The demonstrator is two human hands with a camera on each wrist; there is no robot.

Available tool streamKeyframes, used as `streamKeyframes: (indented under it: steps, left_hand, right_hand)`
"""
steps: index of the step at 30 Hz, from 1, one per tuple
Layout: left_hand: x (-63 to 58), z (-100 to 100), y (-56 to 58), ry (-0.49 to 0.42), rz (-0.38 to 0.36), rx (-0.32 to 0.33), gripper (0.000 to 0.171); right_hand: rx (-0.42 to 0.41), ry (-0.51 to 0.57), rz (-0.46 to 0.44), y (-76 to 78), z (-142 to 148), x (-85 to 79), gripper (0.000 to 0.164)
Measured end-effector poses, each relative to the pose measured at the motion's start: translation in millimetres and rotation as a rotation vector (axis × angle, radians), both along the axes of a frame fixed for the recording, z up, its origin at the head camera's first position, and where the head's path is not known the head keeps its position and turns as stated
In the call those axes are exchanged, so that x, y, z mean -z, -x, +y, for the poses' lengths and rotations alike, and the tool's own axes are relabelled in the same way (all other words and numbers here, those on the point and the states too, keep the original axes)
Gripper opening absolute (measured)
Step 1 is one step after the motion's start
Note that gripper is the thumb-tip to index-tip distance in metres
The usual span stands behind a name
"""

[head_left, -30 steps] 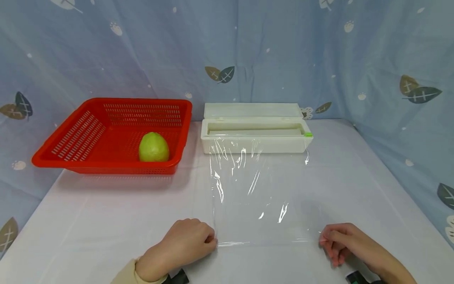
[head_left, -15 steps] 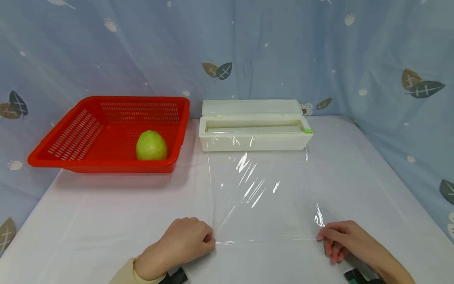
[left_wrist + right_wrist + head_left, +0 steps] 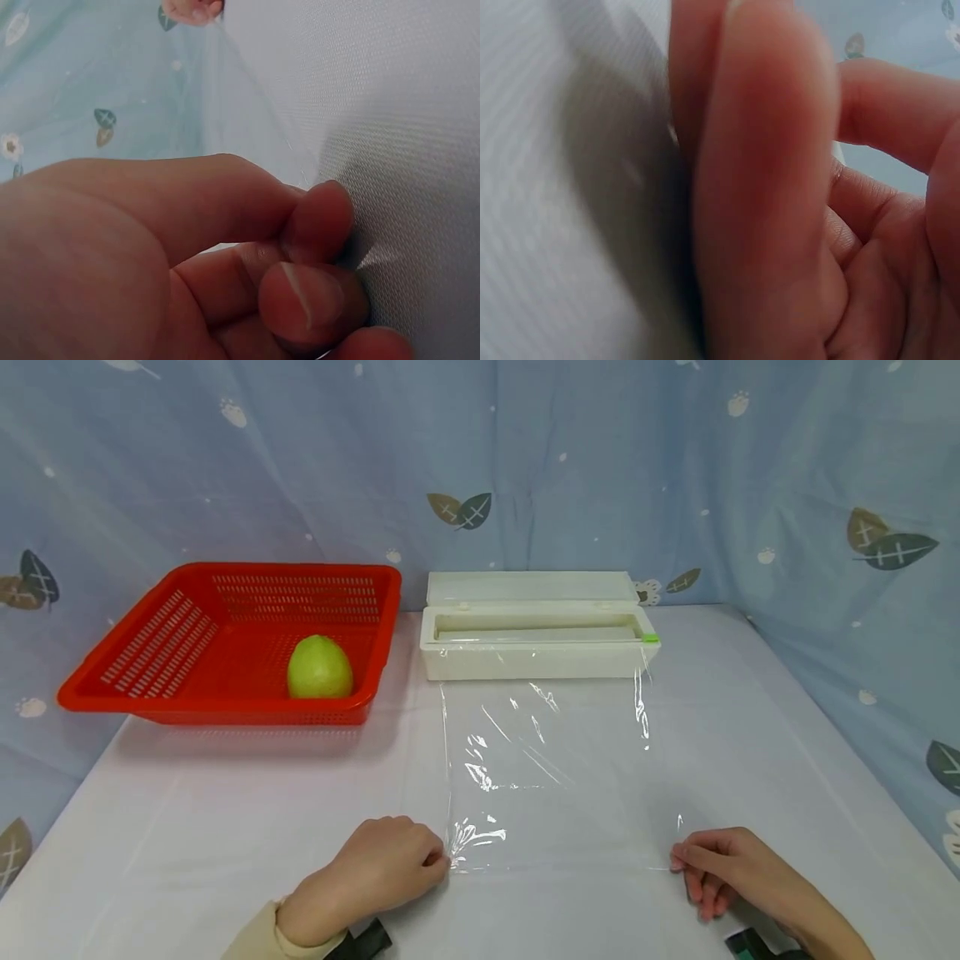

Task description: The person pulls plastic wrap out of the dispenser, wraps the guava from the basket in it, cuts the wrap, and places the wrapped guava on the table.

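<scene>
A sheet of clear plastic wrap (image 3: 555, 777) stretches from a white wrap dispenser box (image 3: 540, 662) toward the front of the table. My left hand (image 3: 386, 864) pinches its near left corner between thumb and forefinger, low over the tabletop. At the near right corner, thumb and forefinger of my right hand (image 3: 738, 872) pinch the wrap, the other fingers loosely curled. In the left wrist view, the left thumb and fingertips (image 3: 326, 217) meet close to the white cloth. The dispenser's lid (image 3: 528, 587) stands raised, and a small green slider (image 3: 649, 638) sits at its right end.
A red plastic basket (image 3: 225, 703) stands at the back left with a round green fruit (image 3: 320, 668) in its near right corner. Behind the white-covered table (image 3: 225, 827) hangs a blue leaf-print curtain (image 3: 600, 468).
Both hands keep their pinch and have shifted only slightly left along with the view. Glints on the wrap have changed as the sheet flattens and tautens a little.
</scene>
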State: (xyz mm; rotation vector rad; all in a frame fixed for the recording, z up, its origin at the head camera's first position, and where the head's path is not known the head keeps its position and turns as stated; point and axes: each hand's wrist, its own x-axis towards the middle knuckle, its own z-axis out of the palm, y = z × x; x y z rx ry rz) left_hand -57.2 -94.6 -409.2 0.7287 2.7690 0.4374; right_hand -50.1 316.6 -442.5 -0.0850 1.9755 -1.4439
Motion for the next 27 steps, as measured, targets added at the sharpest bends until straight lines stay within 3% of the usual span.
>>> streamKeyframes:
  steps: [18,23,27]
  left_hand:
    - [-6.6,-10,5.8,0.031,-0.070,-0.055,0.030]
    - [-17.0,-15,10.1,0.045,-0.078,-0.076,0.029]
    - [-34.1,-17,19.3,0.034,-0.053,-0.109,0.018]
  right_hand:
    - [0.010,-0.025,-0.003,0.5,-1,-1.1,0.038]
    - [0.029,-0.075,-0.019,0.1,-3,-1.0,0.040]
    - [0.031,-0.105,-0.012,-1.4,-2,-1.2,0.040]
